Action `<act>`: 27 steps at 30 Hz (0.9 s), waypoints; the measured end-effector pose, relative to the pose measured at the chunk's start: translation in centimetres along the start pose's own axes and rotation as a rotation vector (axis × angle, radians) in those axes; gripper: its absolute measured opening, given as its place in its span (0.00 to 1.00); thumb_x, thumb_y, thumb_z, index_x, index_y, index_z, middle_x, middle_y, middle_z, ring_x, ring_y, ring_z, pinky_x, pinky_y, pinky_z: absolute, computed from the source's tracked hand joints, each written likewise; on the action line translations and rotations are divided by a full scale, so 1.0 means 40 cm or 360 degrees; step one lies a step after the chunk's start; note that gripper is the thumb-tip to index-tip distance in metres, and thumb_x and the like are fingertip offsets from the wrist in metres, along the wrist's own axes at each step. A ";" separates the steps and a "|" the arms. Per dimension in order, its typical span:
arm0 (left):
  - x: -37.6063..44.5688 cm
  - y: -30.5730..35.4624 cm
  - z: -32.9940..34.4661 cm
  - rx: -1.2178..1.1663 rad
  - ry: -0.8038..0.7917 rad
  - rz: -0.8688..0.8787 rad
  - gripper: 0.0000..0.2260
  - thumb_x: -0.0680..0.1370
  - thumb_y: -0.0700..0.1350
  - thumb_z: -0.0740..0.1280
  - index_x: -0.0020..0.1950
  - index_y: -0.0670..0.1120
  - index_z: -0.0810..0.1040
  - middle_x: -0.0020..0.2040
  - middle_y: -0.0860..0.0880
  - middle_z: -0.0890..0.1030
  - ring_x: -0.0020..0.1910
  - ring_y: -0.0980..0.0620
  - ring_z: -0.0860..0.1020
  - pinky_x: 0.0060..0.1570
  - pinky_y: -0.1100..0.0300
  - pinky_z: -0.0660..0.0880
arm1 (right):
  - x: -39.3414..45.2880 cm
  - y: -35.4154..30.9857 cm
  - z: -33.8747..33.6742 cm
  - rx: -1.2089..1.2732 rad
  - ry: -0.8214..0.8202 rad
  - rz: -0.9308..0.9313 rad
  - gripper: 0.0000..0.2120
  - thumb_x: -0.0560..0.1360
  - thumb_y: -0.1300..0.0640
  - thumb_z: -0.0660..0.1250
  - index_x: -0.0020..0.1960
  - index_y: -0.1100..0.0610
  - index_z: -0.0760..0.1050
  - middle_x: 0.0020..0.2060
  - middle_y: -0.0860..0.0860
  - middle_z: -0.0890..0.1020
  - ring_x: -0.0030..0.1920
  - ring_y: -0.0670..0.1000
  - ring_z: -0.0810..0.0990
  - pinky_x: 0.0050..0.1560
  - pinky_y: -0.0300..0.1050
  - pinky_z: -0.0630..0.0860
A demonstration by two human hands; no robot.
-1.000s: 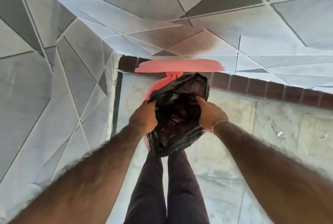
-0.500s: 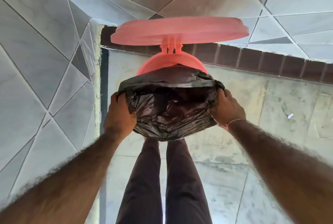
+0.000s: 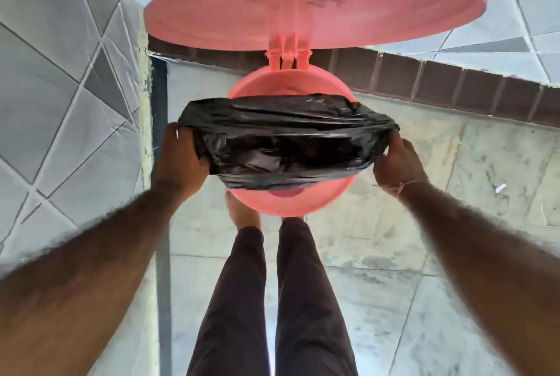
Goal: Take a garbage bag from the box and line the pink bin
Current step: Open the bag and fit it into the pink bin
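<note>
Here the lining step is in hand: the pink bin [image 3: 291, 203] stands on the floor with its lid [image 3: 315, 0] raised, and the black bag [image 3: 285, 141] is stretched wide just above its mouth. The left hand [image 3: 178, 157] and right hand [image 3: 397, 163] each hold a clenched grip on one side of the bag's opening. Next, I judge, the bag's edge must come down and fold over the rim all round.

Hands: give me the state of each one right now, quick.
Left hand: closed on the left edge of the black garbage bag.
Right hand: closed on the bag's right edge.
</note>
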State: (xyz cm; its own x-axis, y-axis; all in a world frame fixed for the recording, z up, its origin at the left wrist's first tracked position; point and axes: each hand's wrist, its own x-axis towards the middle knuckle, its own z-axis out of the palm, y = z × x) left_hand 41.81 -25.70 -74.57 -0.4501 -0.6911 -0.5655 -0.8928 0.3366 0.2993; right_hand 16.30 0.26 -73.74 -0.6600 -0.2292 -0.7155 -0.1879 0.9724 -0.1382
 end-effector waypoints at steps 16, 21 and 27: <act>0.039 0.093 -0.086 -0.0232 -0.0076 0.0279 0.33 0.72 0.51 0.69 0.74 0.49 0.61 0.70 0.40 0.67 0.67 0.38 0.71 0.65 0.42 0.72 | 0.070 -0.158 -0.111 0.0676 0.0584 0.0327 0.25 0.73 0.38 0.58 0.48 0.59 0.80 0.44 0.65 0.82 0.48 0.66 0.80 0.50 0.56 0.76; -0.166 0.049 -0.056 -0.0243 -0.0026 -0.0062 0.31 0.70 0.41 0.71 0.71 0.48 0.63 0.64 0.42 0.73 0.61 0.36 0.75 0.57 0.39 0.76 | -0.078 -0.080 -0.053 0.0331 0.0206 0.0089 0.26 0.80 0.44 0.51 0.53 0.63 0.77 0.45 0.65 0.81 0.50 0.65 0.78 0.43 0.47 0.65; -0.208 -0.026 -0.012 -0.0110 -0.0091 -0.0147 0.28 0.72 0.43 0.69 0.69 0.51 0.63 0.61 0.44 0.75 0.57 0.37 0.77 0.54 0.41 0.78 | -0.120 0.035 0.000 0.0290 -0.0256 -0.0106 0.20 0.74 0.40 0.58 0.65 0.44 0.70 0.60 0.53 0.81 0.56 0.58 0.79 0.56 0.49 0.73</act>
State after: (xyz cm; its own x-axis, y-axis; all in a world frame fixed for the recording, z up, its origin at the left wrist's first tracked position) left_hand 46.48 -20.62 -69.81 -0.3681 -0.6789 -0.6353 -0.9281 0.2272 0.2950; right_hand 19.22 2.74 -70.50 -0.5235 -0.2972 -0.7985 -0.0832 0.9505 -0.2992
